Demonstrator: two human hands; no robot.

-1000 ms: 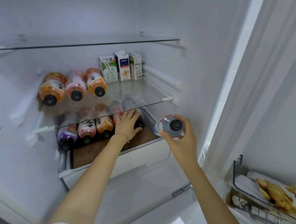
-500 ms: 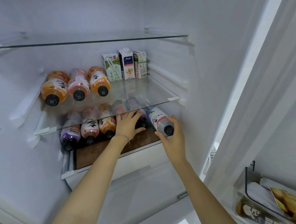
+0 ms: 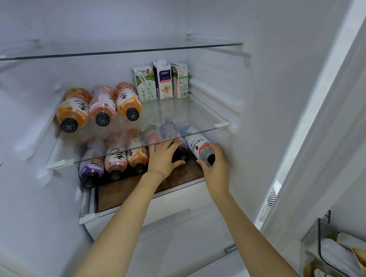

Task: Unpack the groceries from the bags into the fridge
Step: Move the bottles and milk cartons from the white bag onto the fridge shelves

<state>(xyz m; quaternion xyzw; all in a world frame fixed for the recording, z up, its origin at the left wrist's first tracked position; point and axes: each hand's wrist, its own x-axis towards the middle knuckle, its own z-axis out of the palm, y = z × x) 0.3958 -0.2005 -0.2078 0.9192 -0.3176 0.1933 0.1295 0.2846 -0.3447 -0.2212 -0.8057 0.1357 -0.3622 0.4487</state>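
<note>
Grips the white-labelled bottle (image 3: 196, 146) by its cap end with the right hand (image 3: 216, 164), sideways at 3 o'clock of the lower row, rests the left hand (image 3: 162, 156) flat on the neighbouring bottle (image 3: 180, 154); likely full, heavy, slick, roll-prone.

— Where's the right hand (image 3: 215, 165)?
— Curled round the cap end of a white-labelled bottle (image 3: 195, 145), which lies at the right end of the lower row, under the glass shelf (image 3: 192, 114).
— And the left hand (image 3: 162, 157)?
— Flat on the neighbouring bottles (image 3: 180, 154), fingers straight.
— On the shelf?
— Three juice bottles (image 3: 102, 108) lying left, three cartons (image 3: 162, 81) upright, far right.
</note>
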